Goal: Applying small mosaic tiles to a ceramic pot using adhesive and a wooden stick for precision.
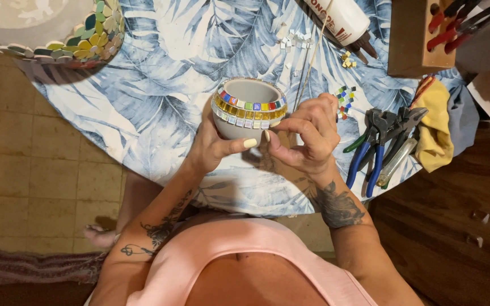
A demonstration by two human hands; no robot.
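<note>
Two hands meet at the small grey bowl [249, 107], which sits raised over the leaf-print tablecloth [160, 96] near its front edge. Your left hand [214, 148] cups the bowl from below and on its near side, thumb laid across the wall, so it is grasping the bowl. Your right hand [307, 136] is pinched at the bowl's right rim, fingertips closed together beside the band of coloured mosaic tiles [248, 106]; what they pinch is too small to tell. Right of the bowl, a small cluster of loose coloured tiles [344, 97] lies on the cloth. Further right lie blue-handled pliers [370, 148] and a yellow rag [435, 127]. Behind the bowl, white tiles [295, 39] lie scattered beside a white glue bottle [341, 20]. Far left of the bowl, a larger mosaic-edged piece [86, 39] rests.
</note>
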